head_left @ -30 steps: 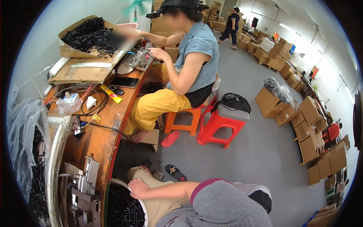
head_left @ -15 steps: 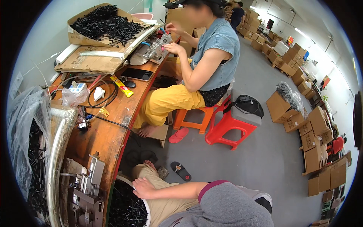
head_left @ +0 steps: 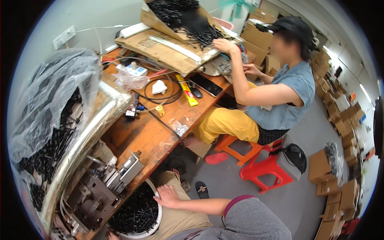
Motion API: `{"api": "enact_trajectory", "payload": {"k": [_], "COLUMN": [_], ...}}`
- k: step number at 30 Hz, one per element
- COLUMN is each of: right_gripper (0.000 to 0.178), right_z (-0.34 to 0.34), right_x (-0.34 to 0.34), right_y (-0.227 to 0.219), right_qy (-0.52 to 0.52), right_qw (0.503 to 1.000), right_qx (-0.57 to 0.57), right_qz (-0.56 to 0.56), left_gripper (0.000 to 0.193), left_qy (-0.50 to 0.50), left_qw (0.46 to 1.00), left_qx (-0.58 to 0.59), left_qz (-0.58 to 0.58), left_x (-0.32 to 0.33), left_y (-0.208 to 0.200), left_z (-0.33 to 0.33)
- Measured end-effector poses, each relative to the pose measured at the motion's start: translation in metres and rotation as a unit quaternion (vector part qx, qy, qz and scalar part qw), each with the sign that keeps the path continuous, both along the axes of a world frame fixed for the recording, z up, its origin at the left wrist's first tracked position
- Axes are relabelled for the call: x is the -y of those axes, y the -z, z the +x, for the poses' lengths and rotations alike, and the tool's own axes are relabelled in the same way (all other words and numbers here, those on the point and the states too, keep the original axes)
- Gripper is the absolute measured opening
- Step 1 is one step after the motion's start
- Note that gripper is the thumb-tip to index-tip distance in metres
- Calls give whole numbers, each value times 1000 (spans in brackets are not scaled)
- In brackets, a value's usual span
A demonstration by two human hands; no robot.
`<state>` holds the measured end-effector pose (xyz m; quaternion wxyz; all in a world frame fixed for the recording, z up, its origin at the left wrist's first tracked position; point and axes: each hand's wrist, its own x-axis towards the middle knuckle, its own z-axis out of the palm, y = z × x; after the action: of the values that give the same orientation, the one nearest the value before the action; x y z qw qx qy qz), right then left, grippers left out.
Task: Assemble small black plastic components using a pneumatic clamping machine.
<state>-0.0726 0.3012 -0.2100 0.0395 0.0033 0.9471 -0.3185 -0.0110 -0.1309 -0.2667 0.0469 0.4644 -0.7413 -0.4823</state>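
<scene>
Hands working at a round white bucket (head_left: 157, 218) of thin black plastic pieces (head_left: 134, 214).
Right hand (head_left: 167, 197) is resting open-fingered on the rim; left hand (head_left: 112, 236) is barely showing, grip unclear; brown cardboard boxes (head_left: 326, 176) are standing on the floor.

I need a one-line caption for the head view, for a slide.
Right hand rests on the rim of a white bucket of black parts beside a wooden workbench; a co-worker sits opposite.

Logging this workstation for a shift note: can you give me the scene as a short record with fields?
Right hand: open, resting on the rim of the round white plastic tub
Tub contents: loose thin black plastic pieces
Left hand: not in view
Beside tub: grey metal press fixture on the orange-brown wooden bench
Co-worker: seated on an orange plastic stool, co-worker's hand at a brown cardboard box of black pieces
</scene>
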Motion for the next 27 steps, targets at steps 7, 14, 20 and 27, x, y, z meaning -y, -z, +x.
{"api": "enact_trajectory", "payload": {"k": [7, 14, 20, 27], "right_gripper": [39, 40, 36, 30], "right_z": [-2, 3, 9, 11], "right_x": [5, 13, 12, 11], "right_y": [11, 16, 13, 16], "right_qy": [25, 16, -39, 9], "right_qw": [999, 999, 997, 1000], "right_qx": [-25, 30, 17, -10], "right_qz": [-12, 15, 61, 13], "left_gripper": [63, 39, 33, 41], "left_qy": [38, -69, -57, -74], "left_qw": [964, 987, 987, 970], "left_qx": [-71, -90, -129, -181], "left_qz": [254, 112, 77, 142], "left_x": [-33, -51, -45, -79], "left_y": [-22, -5, 9, -35], "left_z": [34, 18, 15, 10]}}
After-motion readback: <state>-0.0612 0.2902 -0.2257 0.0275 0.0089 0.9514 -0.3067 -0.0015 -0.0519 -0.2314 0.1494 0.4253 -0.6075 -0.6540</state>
